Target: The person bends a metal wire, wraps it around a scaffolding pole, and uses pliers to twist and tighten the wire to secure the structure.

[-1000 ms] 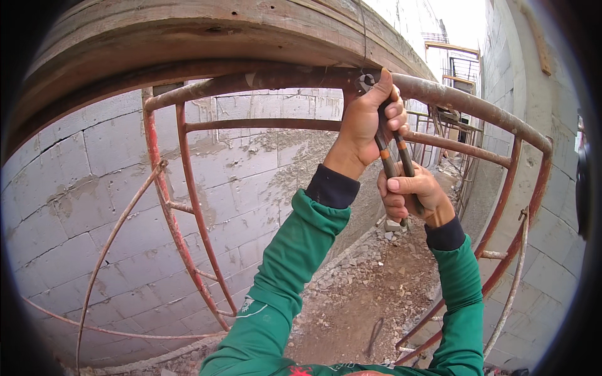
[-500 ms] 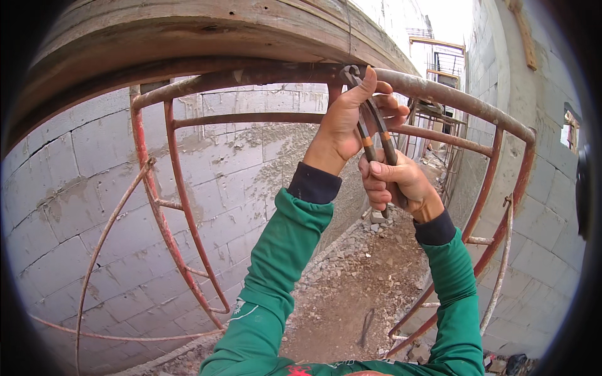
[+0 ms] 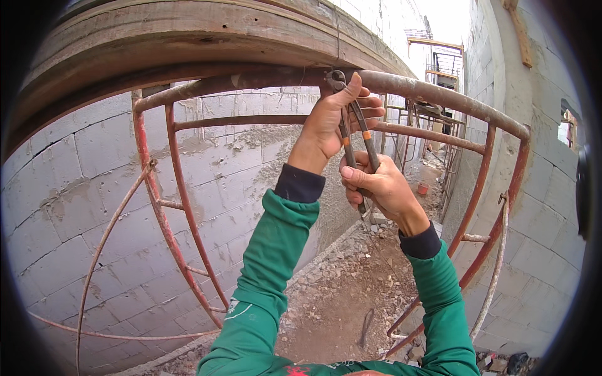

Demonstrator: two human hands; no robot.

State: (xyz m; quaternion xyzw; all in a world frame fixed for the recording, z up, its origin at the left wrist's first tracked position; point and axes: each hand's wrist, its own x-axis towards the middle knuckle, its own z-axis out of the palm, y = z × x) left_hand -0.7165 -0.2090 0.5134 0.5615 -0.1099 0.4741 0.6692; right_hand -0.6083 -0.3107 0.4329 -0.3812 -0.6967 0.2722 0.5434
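Observation:
A pair of long-handled pincers (image 3: 356,119) with orange bands stands upright in front of the scaffold's top tube (image 3: 426,91). Its rounded jaws are up against that tube, just under the wooden beam (image 3: 207,41). My right hand (image 3: 382,188) is closed round the lower handles, which are spread a little apart. Higher up, my left hand (image 3: 332,119) curls loosely about the pincers, its thumb beside the jaws and its fingers behind the handles. A thin wire (image 3: 338,31) runs down the beam above the jaws. Whether the jaws grip wire is too small to tell.
Red scaffold frames (image 3: 179,188) stand on both sides, with a thin diagonal brace (image 3: 116,225) at left. A grey block wall (image 3: 69,188) rises at left, another at right. Below lies a rubble-strewn path (image 3: 332,313) with a small reddish bucket (image 3: 423,188) farther along.
Both hands and the pincers have shifted slightly left. The handles look wider apart in my right hand. The bucket, hidden before, now shows.

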